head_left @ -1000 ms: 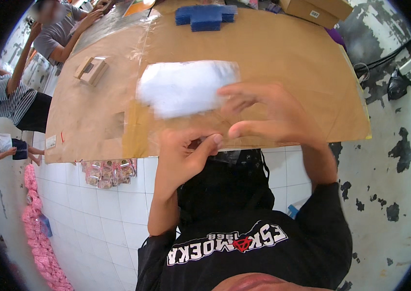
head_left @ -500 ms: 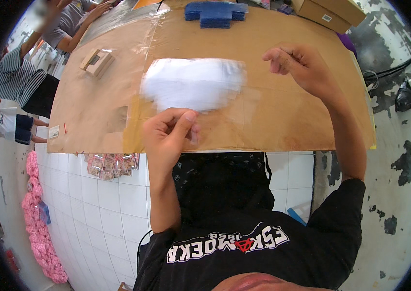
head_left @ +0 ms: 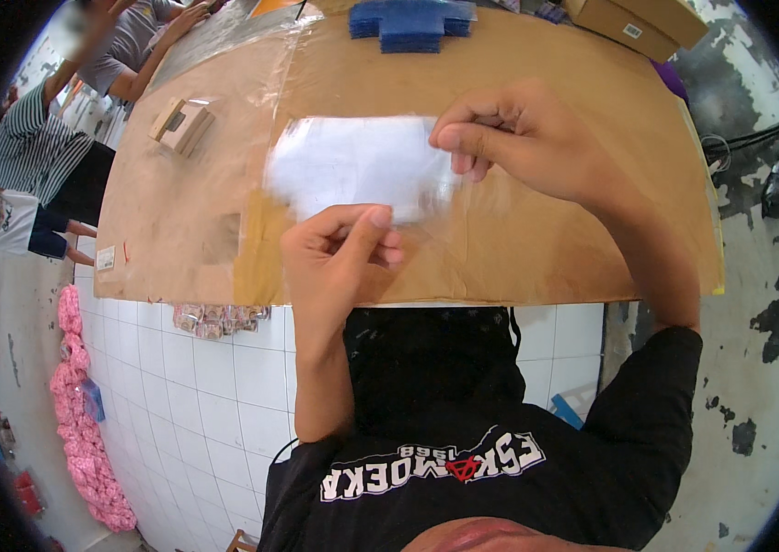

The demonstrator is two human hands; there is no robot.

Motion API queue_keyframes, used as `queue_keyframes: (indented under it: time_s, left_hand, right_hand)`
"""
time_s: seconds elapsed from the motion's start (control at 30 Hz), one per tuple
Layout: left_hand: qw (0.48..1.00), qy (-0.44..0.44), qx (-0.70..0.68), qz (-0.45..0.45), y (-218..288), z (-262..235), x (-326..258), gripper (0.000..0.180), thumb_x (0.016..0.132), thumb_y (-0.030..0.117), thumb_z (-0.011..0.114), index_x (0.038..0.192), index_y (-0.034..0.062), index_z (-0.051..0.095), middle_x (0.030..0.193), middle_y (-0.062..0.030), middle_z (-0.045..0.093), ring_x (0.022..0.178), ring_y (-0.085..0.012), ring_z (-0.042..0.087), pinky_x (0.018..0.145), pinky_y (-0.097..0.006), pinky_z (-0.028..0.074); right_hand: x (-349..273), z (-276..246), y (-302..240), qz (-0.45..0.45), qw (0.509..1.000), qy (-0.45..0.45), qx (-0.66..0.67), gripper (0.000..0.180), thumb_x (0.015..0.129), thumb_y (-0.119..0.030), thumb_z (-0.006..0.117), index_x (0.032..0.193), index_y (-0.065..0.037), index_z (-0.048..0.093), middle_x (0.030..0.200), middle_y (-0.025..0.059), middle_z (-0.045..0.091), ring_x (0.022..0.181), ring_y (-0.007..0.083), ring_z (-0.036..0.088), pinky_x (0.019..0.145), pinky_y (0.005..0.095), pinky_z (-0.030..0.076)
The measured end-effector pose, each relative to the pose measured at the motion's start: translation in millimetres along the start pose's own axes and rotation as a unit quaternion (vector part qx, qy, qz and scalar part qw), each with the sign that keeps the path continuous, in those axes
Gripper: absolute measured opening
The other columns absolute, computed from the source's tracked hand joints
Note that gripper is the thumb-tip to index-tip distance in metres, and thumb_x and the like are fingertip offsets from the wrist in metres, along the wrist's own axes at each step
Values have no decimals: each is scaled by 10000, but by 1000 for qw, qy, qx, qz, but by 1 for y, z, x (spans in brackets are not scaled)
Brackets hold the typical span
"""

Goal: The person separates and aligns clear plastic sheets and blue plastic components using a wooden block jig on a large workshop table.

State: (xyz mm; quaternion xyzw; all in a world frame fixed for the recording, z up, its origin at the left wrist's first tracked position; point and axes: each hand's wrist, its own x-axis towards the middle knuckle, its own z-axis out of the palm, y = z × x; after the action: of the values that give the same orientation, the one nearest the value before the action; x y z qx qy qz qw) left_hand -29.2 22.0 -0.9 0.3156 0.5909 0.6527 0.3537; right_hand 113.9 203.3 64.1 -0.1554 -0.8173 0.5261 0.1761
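A white sheet (head_left: 352, 161), thin and blurred at its edges by motion, is over the cardboard-covered table in front of me. My left hand (head_left: 339, 248) pinches its lower edge between thumb and forefinger. At the sheet's right edge is my right hand (head_left: 509, 138), thumb and forefinger pressed together there. The fingers seem to have hold of that edge, with the other fingers curled beneath. Whether the sheet is paper or plastic, I cannot tell.
Brown cardboard covers the table (head_left: 573, 248). A small wooden block (head_left: 182, 127) lies at the left. Stacked blue pieces (head_left: 410, 26) are at the far edge, with a cardboard box (head_left: 638, 23) at the far right. Other people (head_left: 35, 156) stand at the left.
My right hand has moved left, from off to the right of the sheet to its right edge. The left hand keeps its pinch and has shifted slightly right.
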Motion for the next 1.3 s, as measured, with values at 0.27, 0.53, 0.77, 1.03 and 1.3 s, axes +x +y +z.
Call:
queue_keyframes:
  time_s: [0.27, 0.53, 0.77, 1.03, 1.3]
  left_hand:
    - [980, -22, -197, 30, -7, 26, 9, 253, 907, 142, 649, 1065, -52, 619, 854, -130, 670, 651, -139, 639, 631, -263, 536]
    - [992, 26, -118, -34, -12, 14, 6, 159, 886, 108, 677, 883, -51, 665, 681, -77, 660, 577, -92, 607, 526, -200, 468]
    - [994, 46, -81, -47, -8, 8, 0, 152, 876, 113, 694, 859, -38, 677, 663, -69, 654, 557, -80, 597, 497, -183, 450]
    - [992, -49, 82, 80, -11, -11, -16, 92, 838, 64, 707, 823, -25, 690, 661, -61, 662, 512, -69, 575, 466, -205, 419]
    - [945, 77, 219, 230, -12, -25, -18, 77, 772, 24, 733, 832, 11, 688, 712, -85, 673, 541, -195, 599, 510, -259, 448]
  right_hand:
    - [8, 22, 13, -20, 998, 33, 53, 188, 912, -155, 618, 923, 19, 687, 736, 48, 659, 658, 86, 603, 615, 228, 498]
    - [16, 23, 18, 81, 991, 54, 87, 204, 918, -207, 629, 959, -16, 687, 771, 25, 656, 654, 66, 585, 601, 206, 489]
    - [24, 21, 26, 66, 995, 35, 69, 230, 933, -249, 619, 954, -30, 685, 759, 12, 639, 633, 64, 571, 585, 210, 483]
    - [41, -7, 25, 54, 998, 41, 1, 201, 946, -203, 596, 942, -12, 657, 732, 0, 604, 667, 77, 566, 623, 227, 467]
    - [70, 6, 14, 125, 986, -109, -15, 181, 915, -179, 642, 943, -1, 651, 753, 1, 616, 671, 71, 554, 617, 219, 450]
